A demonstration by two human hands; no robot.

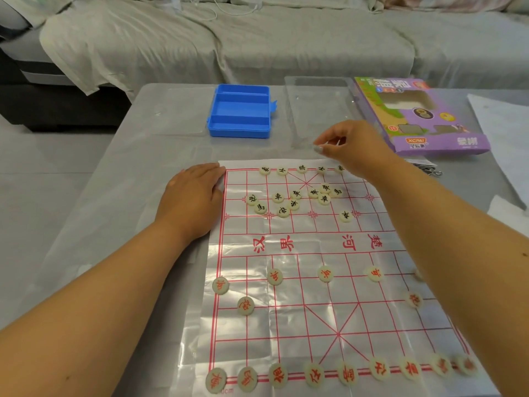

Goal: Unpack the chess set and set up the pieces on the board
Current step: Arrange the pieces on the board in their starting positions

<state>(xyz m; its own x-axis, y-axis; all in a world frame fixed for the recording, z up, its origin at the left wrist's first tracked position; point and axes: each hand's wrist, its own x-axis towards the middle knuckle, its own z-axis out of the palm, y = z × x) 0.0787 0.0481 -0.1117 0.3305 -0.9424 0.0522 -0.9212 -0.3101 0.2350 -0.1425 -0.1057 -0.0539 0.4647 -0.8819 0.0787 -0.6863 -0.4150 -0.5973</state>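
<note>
While the board (329, 247), a thin plastic sheet with a red grid, lies flat on the table (114, 196), the red pieces (346, 372) look set: a full near back row, two cannons, soldiers along their rank. Black side is partly done. Five black pieces (302, 168) sit on the far edge line; a loose cluster (294, 200) of about a dozen lies unsorted just short of the river. Left hand (190, 199) rests flat, fingers straight, on the table, fingertips touching the board's far-left corner; judged to be pinning the sheet. Right hand (350, 146) hovers above the far-right end of the black row, fingers curled, thumb and forefinger close together; cannot tell whether a piece is between them. Step in hand, as judged: filling the black back row. Next move calls for picking from the cluster the horse and chariot for the vacant outer points and seating each on an intersection, without nudging neighbours or rucking the sheet. Beyond the board: open blue case (239, 111), clear tray (317, 107), purple box (423, 116). Sofa (257, 38) behind.
</note>
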